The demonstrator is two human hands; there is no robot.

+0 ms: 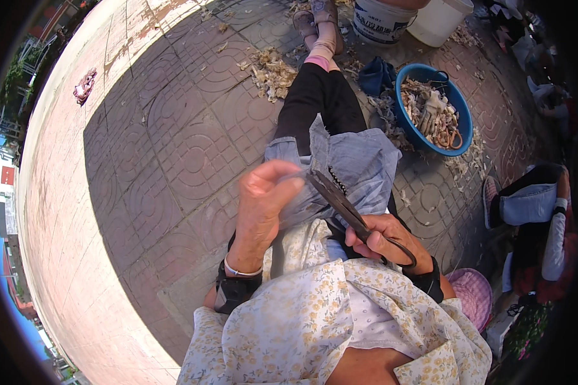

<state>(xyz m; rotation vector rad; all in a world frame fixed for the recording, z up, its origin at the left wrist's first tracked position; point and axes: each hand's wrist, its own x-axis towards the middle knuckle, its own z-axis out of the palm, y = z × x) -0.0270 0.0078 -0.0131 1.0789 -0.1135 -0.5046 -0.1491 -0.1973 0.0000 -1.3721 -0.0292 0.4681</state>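
Across the lap, a crumpled grey-blue cloth (369, 154) is spread over the dark trousers (302, 102), and above it a pair of dark scissors (341, 206) is held on a slant, its long axis run from the handle loops at lower right to the tips at upper left. By that slant the tips are brought just beside the thumb of the left hand (266, 189), so that the blades are set between the two hands; whether thumb and metal are touching cannot be told. The handles are grasped by the right hand (385, 237), its fingers curled around them, and the blades are seen nearly together. The left hand is raised at the cloth's left edge, its thumb and forefinger brought toward each other, but their tips are blurred, and whether anything thin is pinched there cannot be made out. Beyond the cloth, up and to the right, a blue basin (466, 119) filled with pale scraps (430, 112) is set on the paved ground (192, 147), well apart from both hands
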